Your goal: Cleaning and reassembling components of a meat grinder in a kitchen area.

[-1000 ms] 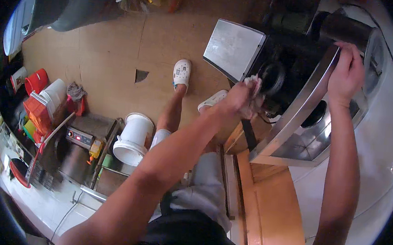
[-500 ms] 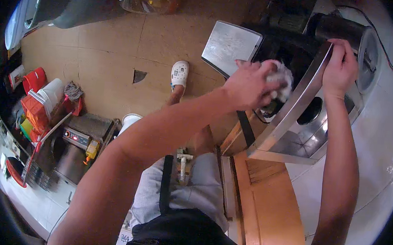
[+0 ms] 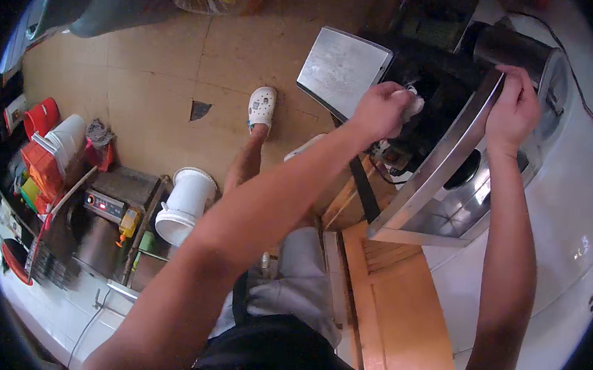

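My left hand (image 3: pixel 383 112) is closed around a crumpled whitish rag (image 3: pixel 414 109), over the dark interior (image 3: pixel 430 91) of a steel appliance that looks like a stove. Wires and small parts show inside, beneath that hand. My right hand (image 3: pixel 513 111) grips the upper end of the appliance's raised stainless-steel panel (image 3: pixel 442 161), fingers wrapped over its rim. The panel stands tilted, with a round dark opening in its face. A flat silver plate (image 3: pixel 344 68) lies left of the dark interior.
A metal cylinder (image 3: pixel 518 56) stands behind the panel on the white tiled surface (image 3: pixel 552 271). Below is an orange wooden cabinet (image 3: pixel 401 309). To the left are white buckets (image 3: pixel 186 205), a control box (image 3: pixel 104 206), a yellow bottle (image 3: pixel 129 225) and red containers (image 3: pixel 41 119).
My left hand has drawn slightly left with the rag and closed more tightly on it. My right hand keeps its grip on the panel. The view has shifted a little.
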Available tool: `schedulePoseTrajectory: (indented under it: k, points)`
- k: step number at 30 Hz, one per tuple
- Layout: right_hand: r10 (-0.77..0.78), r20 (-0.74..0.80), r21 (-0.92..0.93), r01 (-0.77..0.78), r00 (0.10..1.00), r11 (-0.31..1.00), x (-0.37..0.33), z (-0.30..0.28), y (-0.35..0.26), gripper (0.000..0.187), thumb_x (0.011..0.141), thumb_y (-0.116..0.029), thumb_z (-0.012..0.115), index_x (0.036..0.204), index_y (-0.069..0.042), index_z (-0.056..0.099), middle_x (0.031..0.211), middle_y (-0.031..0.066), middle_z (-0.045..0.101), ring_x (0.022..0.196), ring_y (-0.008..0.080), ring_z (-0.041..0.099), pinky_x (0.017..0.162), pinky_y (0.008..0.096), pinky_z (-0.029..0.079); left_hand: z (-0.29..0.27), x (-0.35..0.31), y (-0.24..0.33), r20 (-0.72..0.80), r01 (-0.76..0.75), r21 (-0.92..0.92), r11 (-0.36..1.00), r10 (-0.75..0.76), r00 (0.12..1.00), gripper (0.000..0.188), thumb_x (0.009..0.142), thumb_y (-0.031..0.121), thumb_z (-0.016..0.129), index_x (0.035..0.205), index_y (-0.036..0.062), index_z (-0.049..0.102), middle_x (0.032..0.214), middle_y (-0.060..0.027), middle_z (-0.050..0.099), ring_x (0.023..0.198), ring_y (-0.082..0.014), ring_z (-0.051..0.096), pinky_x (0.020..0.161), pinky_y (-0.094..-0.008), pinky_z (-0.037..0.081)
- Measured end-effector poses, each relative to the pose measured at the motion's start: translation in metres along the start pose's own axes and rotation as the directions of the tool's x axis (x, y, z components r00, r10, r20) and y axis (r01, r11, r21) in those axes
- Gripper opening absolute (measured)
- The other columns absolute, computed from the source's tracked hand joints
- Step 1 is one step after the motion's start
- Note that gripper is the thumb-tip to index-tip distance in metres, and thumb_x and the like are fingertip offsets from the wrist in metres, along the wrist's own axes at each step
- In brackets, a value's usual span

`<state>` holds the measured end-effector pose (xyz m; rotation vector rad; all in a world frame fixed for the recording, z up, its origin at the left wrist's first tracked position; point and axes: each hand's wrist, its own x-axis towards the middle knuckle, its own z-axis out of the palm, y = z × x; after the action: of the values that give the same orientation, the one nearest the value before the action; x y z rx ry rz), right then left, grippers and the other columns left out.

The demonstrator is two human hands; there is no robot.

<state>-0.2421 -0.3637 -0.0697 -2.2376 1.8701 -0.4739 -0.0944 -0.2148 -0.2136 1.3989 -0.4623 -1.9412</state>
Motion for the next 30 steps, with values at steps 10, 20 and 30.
schedulePoseTrajectory:
  k: [10,20,30]
  points:
    - [-0.032,-0.002,0.071,0.032,0.999,0.997,0.000,-0.002,-0.002,0.027,0.098,-0.026,0.053,0.098,-0.010,0.074,0.092,0.0109,0.074,0.086,0.0242,0.070,0.079,0.0343,0.052,-0.026,0.014,-0.008,0.460,0.133,0.286,0.949,-0.258,0.849,0.025,0.093,0.027,0.063,0.112,0.0120,0.070,0.100,-0.0050,0.069,0.086,-0.0211,0.067,0.076,-0.0388,0.055]
    - [-0.004,0.002,0.016,0.004,1.000,1.000,-0.004,-0.003,0.003,0.026,0.098,-0.024,0.052,0.097,-0.010,0.074,0.093,0.0105,0.074,0.087,0.0268,0.070,0.081,0.0354,0.052,-0.039,-0.001,-0.011,0.201,-0.202,0.979,-0.031,0.326,0.924,0.027,0.088,0.020,0.065,0.110,0.0118,0.076,0.124,-0.0097,0.063,0.107,-0.0287,0.067,0.097,-0.0506,0.051]
    - [-0.008,-0.023,0.063,0.009,1.000,0.998,-0.007,0.000,0.004,0.025,0.100,-0.018,0.051,0.098,-0.007,0.073,0.087,0.0047,0.069,0.081,0.0142,0.060,0.076,0.0264,0.046,0.004,-0.020,0.015,0.211,0.315,-0.427,0.848,-0.246,0.946,0.025,0.101,0.016,0.060,0.120,0.0020,0.066,0.116,-0.0084,0.065,0.099,-0.0223,0.066,0.085,-0.0328,0.055]
